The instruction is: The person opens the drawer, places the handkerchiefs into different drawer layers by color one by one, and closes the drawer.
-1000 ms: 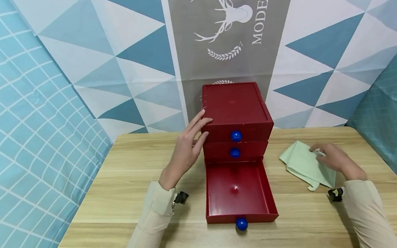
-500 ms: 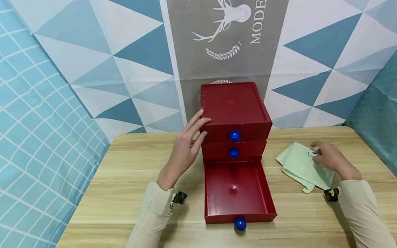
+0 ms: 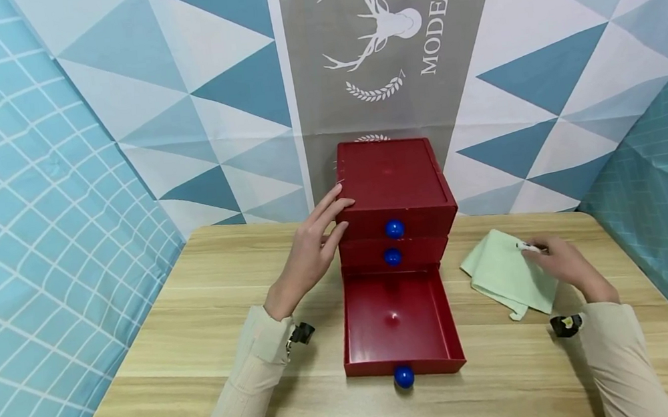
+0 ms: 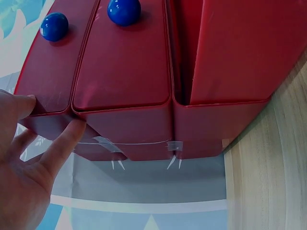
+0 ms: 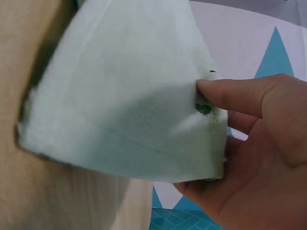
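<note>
A dark red drawer unit (image 3: pixel 391 179) with round blue knobs stands near the back of the table. Its bottom drawer (image 3: pixel 393 323) is pulled out, and the two above are closed. My left hand (image 3: pixel 307 258) rests its fingertips against the unit's left side near the top front edge; in the left wrist view the thumb and fingers touch the top box's edge. At the right, a pale green cloth (image 3: pixel 512 278) is pinched at its edge by my right hand (image 3: pixel 565 263). The right wrist view has the thumb over the cloth (image 5: pixel 124 96) and fingers behind it.
Light wood table (image 3: pixel 221 353) spreads around the unit. A patterned backdrop (image 3: pixel 239 97) with triangles and a deer print hangs behind. Blue grid fabric (image 3: pixel 40 230) borders the left, and teal fabric (image 3: pixel 664 183) the right.
My right hand has shifted slightly, first leftward and then back to the right; the far corner of the cloth has moved a little farther away. The left hand stays in place on the drawer unit.
</note>
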{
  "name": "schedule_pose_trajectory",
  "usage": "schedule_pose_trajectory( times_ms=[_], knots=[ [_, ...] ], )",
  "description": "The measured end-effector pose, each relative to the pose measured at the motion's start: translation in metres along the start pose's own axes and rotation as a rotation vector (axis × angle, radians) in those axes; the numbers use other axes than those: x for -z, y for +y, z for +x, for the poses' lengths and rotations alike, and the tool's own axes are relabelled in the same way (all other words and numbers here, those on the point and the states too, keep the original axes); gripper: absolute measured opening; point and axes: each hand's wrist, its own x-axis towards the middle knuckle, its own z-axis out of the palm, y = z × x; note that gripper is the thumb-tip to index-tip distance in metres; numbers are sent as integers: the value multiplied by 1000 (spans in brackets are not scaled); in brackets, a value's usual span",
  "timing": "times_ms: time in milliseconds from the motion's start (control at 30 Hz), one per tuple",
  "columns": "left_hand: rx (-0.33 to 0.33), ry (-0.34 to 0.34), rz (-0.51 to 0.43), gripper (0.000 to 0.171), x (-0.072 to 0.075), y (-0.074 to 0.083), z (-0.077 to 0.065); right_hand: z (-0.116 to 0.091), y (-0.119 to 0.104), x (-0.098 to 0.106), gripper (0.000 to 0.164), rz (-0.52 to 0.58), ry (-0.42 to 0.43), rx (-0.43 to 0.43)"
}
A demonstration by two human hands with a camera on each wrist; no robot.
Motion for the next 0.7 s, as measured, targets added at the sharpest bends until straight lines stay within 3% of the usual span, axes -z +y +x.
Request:
schedule_pose_trajectory(
  times_ms=[300, 700],
  knots=[
    [-8, 5, -2, 40, 0, 0, 0, -1, -11, 6, 38, -19, 86, 34],
    [7, 1, -4, 40, 0, 1, 0, -8, -33, 23, 34, -28, 131, 64]
  ],
)
